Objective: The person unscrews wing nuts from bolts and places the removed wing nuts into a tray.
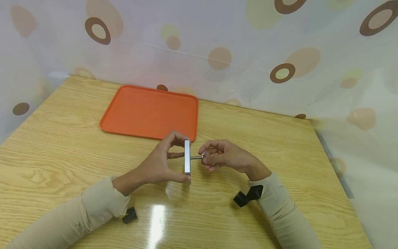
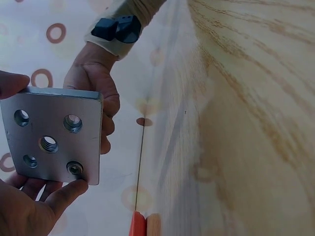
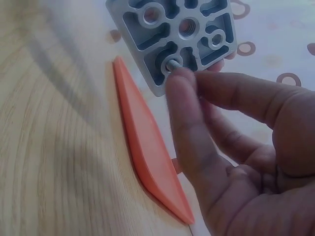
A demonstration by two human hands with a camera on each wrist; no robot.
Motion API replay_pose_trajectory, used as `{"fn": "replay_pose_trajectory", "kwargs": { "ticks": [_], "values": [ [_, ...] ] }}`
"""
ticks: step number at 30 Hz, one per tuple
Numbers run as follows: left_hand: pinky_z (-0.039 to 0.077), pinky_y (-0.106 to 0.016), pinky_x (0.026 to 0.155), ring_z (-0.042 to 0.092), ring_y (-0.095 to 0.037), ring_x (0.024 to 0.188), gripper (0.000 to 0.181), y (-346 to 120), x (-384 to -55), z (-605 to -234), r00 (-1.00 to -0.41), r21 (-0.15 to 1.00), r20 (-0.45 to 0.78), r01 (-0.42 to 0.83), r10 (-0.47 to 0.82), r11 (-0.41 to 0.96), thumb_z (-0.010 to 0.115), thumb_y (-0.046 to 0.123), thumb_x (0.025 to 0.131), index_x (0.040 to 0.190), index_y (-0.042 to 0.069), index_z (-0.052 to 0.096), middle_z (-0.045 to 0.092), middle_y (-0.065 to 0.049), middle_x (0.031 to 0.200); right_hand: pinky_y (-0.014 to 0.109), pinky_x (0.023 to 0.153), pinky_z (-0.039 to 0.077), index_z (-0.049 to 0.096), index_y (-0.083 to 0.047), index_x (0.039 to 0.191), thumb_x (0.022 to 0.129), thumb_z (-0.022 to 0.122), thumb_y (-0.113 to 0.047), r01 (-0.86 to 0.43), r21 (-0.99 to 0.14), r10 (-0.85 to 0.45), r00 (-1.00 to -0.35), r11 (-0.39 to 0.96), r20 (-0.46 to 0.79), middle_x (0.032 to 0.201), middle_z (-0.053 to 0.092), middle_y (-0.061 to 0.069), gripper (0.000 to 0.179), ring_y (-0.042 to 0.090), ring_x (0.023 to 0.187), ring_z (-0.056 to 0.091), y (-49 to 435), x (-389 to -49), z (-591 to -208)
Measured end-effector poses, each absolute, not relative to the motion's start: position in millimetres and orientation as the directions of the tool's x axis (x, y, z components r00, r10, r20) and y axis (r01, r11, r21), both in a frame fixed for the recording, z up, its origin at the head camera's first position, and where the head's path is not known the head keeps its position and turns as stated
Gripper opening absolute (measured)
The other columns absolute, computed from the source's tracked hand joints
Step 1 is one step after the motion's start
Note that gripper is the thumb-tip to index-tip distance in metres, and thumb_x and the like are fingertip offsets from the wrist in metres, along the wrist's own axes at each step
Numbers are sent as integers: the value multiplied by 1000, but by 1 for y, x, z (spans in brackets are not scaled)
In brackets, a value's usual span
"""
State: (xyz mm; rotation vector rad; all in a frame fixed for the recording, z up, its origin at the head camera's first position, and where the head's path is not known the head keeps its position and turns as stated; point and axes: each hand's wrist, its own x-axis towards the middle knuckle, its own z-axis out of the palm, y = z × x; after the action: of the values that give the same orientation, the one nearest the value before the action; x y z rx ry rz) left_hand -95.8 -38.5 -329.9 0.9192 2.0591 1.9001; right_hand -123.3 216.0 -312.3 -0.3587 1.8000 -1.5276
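My left hand grips a square silver metal plate by its opposite edges, thumb on one side and fingers on the other. The plate stands on edge above the table, with several round holes and a larger threaded one in the middle. A socket-head bolt sits in a corner hole, its head on the flat face. On the ribbed side its threaded shank sticks out toward my right hand. The right thumb and forefinger pinch a small shiny metal piece at the shank's end, mostly hidden by the fingertips.
An orange tray lies flat on the wooden table, beyond the hands. Its near right corner is close to the left fingers. A patterned covering rises behind the table. Black devices are strapped at the wrists.
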Motion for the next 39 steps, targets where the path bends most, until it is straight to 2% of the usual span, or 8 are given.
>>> {"fn": "replay_pose_trajectory", "kwargs": {
  "ticks": [6,11,14,17,24,29,34,39],
  "values": [
    [55,-47,106,48,-40,126,77,-39,-96,-331,-789,952,260,306,557,-11,86,0,62,125,1,43,50,-17,134,27,82,63,64,-6,106,95,56,1,133,-963,-649,-716,235,-258,94,67,-3,15,10,88,67,217,-125,-316],
    [55,-48,106,49,-39,126,77,-39,-96,-331,-791,951,258,309,555,-2,86,1,62,125,3,43,50,-17,135,32,86,64,58,3,119,101,49,-6,146,-950,-592,-752,277,-289,109,66,2,22,14,97,67,217,-125,-314],
    [55,-49,106,48,-41,126,78,-39,-96,-331,-789,952,259,307,558,-8,86,1,62,127,1,42,50,-17,134,33,82,65,54,7,126,106,43,-19,205,-924,-545,-758,324,-359,107,68,2,35,14,92,70,216,-125,-313],
    [55,-49,106,48,-40,125,80,-38,-96,-331,-789,953,257,303,558,-11,86,1,62,129,-1,41,50,-17,133,28,74,65,56,10,125,106,43,-25,245,-903,-544,-732,352,-410,94,72,-1,42,10,80,71,216,-124,-313],
    [55,-48,106,49,-37,124,80,-38,-95,-330,-795,956,246,294,554,-3,87,2,62,129,2,42,49,-16,133,24,72,65,56,12,123,98,56,-6,223,-920,-608,-697,322,-382,88,74,-3,30,7,76,71,217,-125,-312],
    [56,-47,106,49,-35,124,80,-38,-95,-330,-799,956,247,294,548,-3,87,1,61,128,3,43,50,-16,133,25,76,65,58,8,119,95,60,-1,198,-937,-635,-693,287,-341,89,73,-4,25,9,82,71,218,-126,-314],
    [56,-46,106,49,-36,124,79,-38,-95,-330,-796,956,247,294,552,-4,86,1,61,127,2,43,49,-16,134,27,82,64,60,3,114,93,59,1,148,-950,-643,-707,274,-295,97,67,-2,21,11,88,69,219,-126,-316],
    [56,-47,106,49,-38,125,79,-39,-95,-330,-795,955,248,296,553,-2,86,0,61,126,3,43,50,-16,135,32,86,64,58,7,118,93,58,2,94,-957,-612,-751,274,-249,107,65,5,25,16,91,69,218,-125,-316]
  ]
}}
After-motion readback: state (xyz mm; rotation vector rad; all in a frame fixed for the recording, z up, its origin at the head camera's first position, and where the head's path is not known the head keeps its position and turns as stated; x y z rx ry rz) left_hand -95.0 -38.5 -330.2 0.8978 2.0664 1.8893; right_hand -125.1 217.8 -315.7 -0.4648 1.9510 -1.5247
